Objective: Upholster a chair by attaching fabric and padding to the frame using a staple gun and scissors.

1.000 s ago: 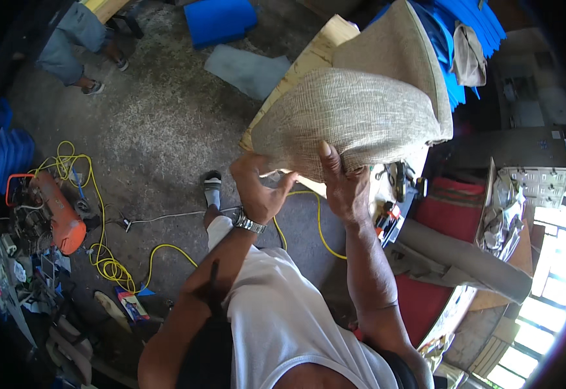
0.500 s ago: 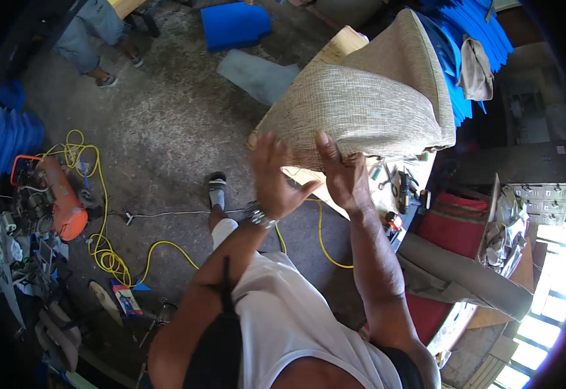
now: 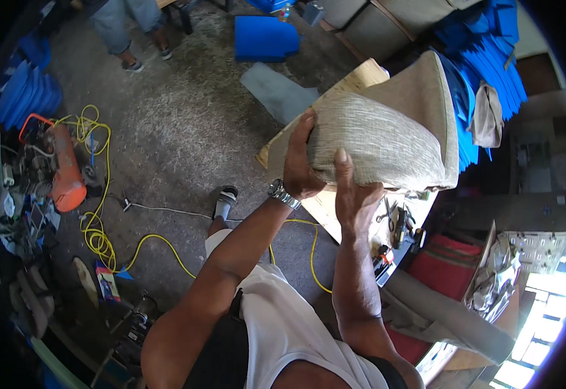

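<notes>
Left hand [image 3: 301, 159] has gone from spread flat by the near-left corner to cupped against the left end of the padded piece [image 3: 380, 139]; that end now looks rounder, more tucked in. View has shifted too. Left fingers point up along the side; can't tell if they pinch cloth. Right hand [image 3: 357, 194] grasps the near edge, thumb on top, fingers folded below and mostly hidden.

Padded piece sits on a wooden board [image 3: 322, 211], a curved upholstered panel [image 3: 429, 87] close by on its far right side. Both beige; join between them unclear.

Progress, judged: woven cloth already covers the top and looks fairly smooth. Left end and near edge, where both hands are, don't look finished. Underside hidden, so fastening can't be judged.

Further out: scissors [image 3: 389, 217] and other tools lie on the near right of the board. Right side, rolled grey material [image 3: 464, 321]; far right, stacked blue sheets [image 3: 490, 84]. Floor: grey sheet [image 3: 276, 91] and blue slab [image 3: 267, 39] on the far side, yellow hose [image 3: 160, 238] and orange tank [image 3: 69, 172] left. Far left, another person's legs [image 3: 111, 29].
</notes>
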Motion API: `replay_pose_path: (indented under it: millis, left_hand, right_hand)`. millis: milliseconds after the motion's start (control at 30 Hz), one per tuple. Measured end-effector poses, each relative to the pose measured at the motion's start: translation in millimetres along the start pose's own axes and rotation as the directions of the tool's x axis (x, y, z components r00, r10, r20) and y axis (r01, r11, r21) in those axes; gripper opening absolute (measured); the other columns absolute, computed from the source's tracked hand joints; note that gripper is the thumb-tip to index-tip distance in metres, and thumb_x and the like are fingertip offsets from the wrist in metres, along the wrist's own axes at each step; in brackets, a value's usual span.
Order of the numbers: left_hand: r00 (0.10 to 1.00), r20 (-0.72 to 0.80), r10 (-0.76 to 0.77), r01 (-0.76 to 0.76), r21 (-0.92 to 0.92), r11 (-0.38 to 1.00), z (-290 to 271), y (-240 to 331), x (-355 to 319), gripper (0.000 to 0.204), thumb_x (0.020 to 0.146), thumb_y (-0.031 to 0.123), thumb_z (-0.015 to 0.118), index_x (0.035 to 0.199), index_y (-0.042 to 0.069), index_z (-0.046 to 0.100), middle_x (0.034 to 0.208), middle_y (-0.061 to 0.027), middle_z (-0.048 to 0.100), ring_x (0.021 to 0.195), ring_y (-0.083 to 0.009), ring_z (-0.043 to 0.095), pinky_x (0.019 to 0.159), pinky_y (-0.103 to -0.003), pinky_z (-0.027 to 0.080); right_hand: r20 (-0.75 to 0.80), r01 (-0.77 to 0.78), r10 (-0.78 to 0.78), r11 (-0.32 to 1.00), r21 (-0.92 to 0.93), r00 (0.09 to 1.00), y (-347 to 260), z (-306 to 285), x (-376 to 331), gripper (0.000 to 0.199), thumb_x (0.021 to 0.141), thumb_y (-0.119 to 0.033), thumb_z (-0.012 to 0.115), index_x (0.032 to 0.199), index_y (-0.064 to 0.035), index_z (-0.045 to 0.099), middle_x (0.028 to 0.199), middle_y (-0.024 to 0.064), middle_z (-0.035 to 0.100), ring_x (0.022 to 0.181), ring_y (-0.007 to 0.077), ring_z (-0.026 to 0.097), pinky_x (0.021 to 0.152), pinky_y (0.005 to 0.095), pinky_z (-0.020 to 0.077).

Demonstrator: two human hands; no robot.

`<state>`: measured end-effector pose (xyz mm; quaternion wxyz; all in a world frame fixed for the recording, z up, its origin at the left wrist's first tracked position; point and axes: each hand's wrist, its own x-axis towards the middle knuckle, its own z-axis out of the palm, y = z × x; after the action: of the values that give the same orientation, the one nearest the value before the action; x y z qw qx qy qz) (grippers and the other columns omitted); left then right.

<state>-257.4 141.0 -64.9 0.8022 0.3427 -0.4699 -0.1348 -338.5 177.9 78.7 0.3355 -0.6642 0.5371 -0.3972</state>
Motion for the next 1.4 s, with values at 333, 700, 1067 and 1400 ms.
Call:
replay_pose_path:
  millis: [333, 700, 1067, 1400]
  left_hand:
    - [0.997, 0.075, -0.010, -0.020, 0.398, 0.917, -1, 6, 6, 0.107, 0.075, 0.049, 0.080, 0.149, -0.003, 0.023, 0.152, -0.0286, 0.030, 0.140, -0.0420, 0.033, 0.114, -0.053, 0.028]
    - [0.983, 0.119, 0.141, -0.180, 0.451, 0.874, -2, 3, 3, 0.101, 0.079, 0.057, 0.072, 0.147, -0.005, 0.031, 0.153, -0.0340, 0.029, 0.142, -0.0515, 0.027, 0.114, -0.063, 0.021]
    - [0.987, 0.151, 0.048, -0.110, 0.438, 0.892, -4, 12, -35, 0.077, 0.092, 0.039, 0.061, 0.154, 0.007, 0.029, 0.158, -0.0298, 0.023, 0.145, -0.0503, 0.023, 0.114, -0.066, 0.015]
    - [0.969, 0.245, 0.036, -0.151, 0.470, 0.870, -23, -2, -36, 0.077, 0.090, 0.041, 0.062, 0.146, -0.004, 0.036, 0.155, -0.0285, 0.029, 0.144, -0.0497, 0.026, 0.115, -0.060, 0.022]
  right_hand:
    - [0.121, -0.103, 0.096, 0.993, 0.053, 0.988, 10, -14, -5, 0.035, 0.098, -0.030, 0.063, 0.112, 0.0022, 0.066, 0.087, 0.0028, 0.063, 0.078, 0.0121, 0.054, 0.072, 0.0298, 0.0453]
    - [0.108, 0.307, -0.295, 0.943, -0.128, 0.949, 38, -21, -16, 0.023, 0.099, -0.015, 0.058, 0.112, 0.0021, 0.065, 0.099, 0.0141, 0.071, 0.091, 0.0239, 0.067, 0.082, 0.0378, 0.0516]
    - [-0.017, -0.104, 0.115, 0.941, 0.322, 0.993, 27, 4, -31, 0.043, 0.091, -0.023, 0.075, 0.119, 0.0064, 0.061, 0.109, 0.0118, 0.069, 0.097, 0.0193, 0.065, 0.087, 0.0333, 0.0524]
    - [0.013, 0.024, -0.025, 0.996, 0.086, 1.000, 48, 31, -29, 0.034, 0.098, -0.026, 0.063, 0.114, 0.0034, 0.066, 0.108, 0.0115, 0.070, 0.097, 0.0214, 0.065, 0.087, 0.0373, 0.0507]
